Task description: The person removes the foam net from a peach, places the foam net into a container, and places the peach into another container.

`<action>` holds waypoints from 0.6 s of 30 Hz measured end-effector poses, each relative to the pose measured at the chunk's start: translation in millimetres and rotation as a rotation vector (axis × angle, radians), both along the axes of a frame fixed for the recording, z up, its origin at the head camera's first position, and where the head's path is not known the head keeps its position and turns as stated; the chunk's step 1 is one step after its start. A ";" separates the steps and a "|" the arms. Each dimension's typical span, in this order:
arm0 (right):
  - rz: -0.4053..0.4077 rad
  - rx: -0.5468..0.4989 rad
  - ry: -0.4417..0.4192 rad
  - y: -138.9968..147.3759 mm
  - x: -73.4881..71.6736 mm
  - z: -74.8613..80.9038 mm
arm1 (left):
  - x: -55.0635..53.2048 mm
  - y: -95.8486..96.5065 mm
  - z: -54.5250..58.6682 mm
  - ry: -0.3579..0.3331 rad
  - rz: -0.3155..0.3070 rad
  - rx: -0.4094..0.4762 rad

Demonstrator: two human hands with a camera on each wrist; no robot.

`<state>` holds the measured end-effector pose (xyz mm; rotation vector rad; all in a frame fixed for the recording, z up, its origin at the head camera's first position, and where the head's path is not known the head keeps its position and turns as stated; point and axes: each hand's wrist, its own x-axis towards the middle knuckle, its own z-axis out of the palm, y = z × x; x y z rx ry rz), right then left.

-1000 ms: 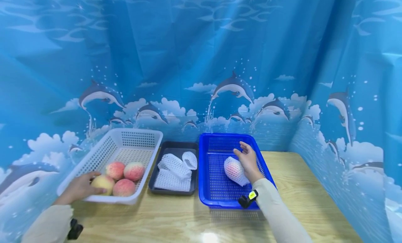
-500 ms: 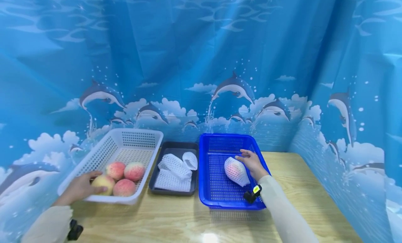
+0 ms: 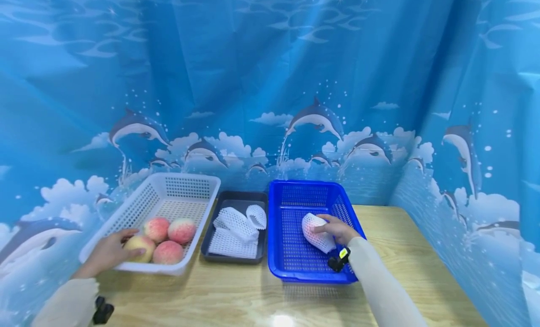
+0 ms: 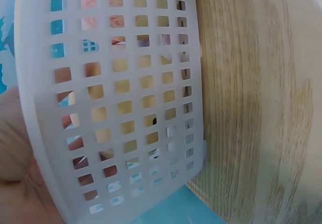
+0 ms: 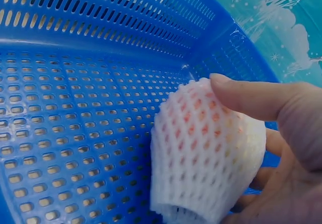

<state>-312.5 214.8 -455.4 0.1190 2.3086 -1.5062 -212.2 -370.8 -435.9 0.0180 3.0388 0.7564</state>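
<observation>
A peach in a white foam net (image 3: 314, 234) lies in the blue basket (image 3: 303, 184) at centre right. My right hand (image 3: 333, 227) grips it from the right. In the right wrist view the thumb lies across the top of the netted peach (image 5: 201, 148) and the fingers of the right hand (image 5: 282, 133) curl under it. My left hand (image 3: 110, 252) reaches over the front rim of the white basket (image 3: 190, 179) and holds the front-left peach (image 3: 141, 245). Three more bare peaches (image 3: 168, 252) lie beside it.
A dark grey tray (image 3: 236, 196) with several empty foam nets (image 3: 234, 226) sits between the two baskets. All stand on a wooden table (image 3: 253, 299) closed in by a blue dolphin curtain (image 3: 270, 83). The left wrist view shows mostly the white basket's wall (image 4: 126, 108).
My right hand drew back from the far side of the blue basket and closed round the netted peach. The left hand stayed on its peach.
</observation>
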 end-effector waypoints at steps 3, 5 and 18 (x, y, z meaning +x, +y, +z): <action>0.017 -0.002 -0.015 0.3 -0.8 -2.5 | -0.4 0.6 -0.8 -0.006 0.015 0.005; 0.009 0.003 -0.022 0.4 -0.8 -2.8 | -0.6 0.8 -0.7 -0.003 0.020 0.002; -0.044 0.001 -0.016 -1.1 -0.1 -1.6 | -1.4 1.0 -0.3 -0.018 0.032 0.014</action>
